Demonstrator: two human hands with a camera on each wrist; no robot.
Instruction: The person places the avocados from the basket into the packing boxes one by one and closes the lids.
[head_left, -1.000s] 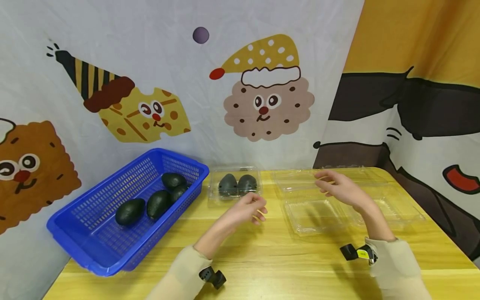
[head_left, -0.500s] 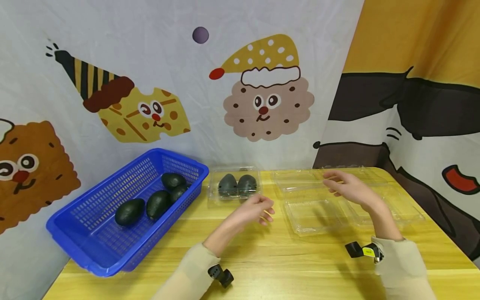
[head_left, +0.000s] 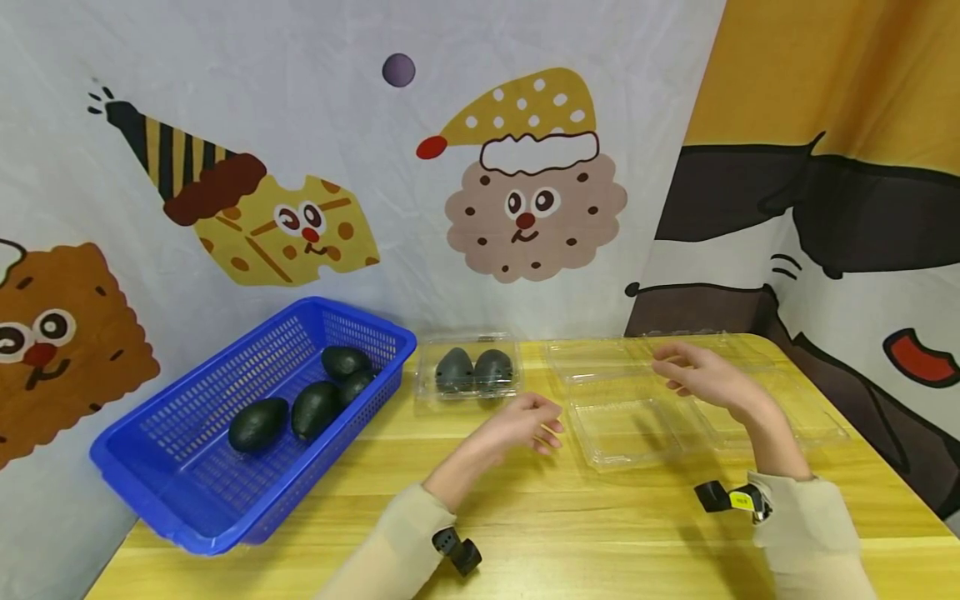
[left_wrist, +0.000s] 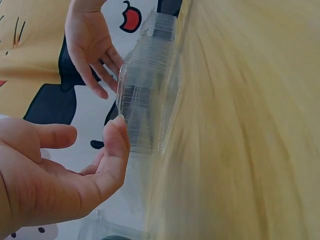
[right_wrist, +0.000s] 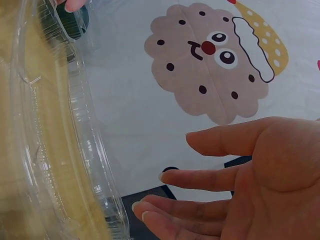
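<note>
My left hand [head_left: 520, 423] hovers above the table, just left of an opened clear plastic clamshell box [head_left: 626, 432]. Its fingers are loosely bent and hold nothing. Over the clear boxes on the right hangs my right hand [head_left: 701, 375], fingers relaxed and slightly spread. The right wrist view shows that palm with nothing in it, apart from the clear plastic [right_wrist: 80, 115]. Behind the left hand sits a lidded clear box [head_left: 427, 375] with two avocados [head_left: 455, 372] inside. At left, a blue plastic basket [head_left: 187, 500] contains several dark green avocados [head_left: 258, 424].
A second opened clear box [head_left: 795, 417] lies beside the first, toward the table's right edge; their transparent outlines overlap. A cartoon-printed cloth [head_left: 337, 100] hangs behind the wooden table [head_left: 570, 533]. The basket stands close to this cloth.
Both hands have drifted to the right, the left one from near the lidded avocado box toward the opened clear box. The basket and boxes look unmoved.
</note>
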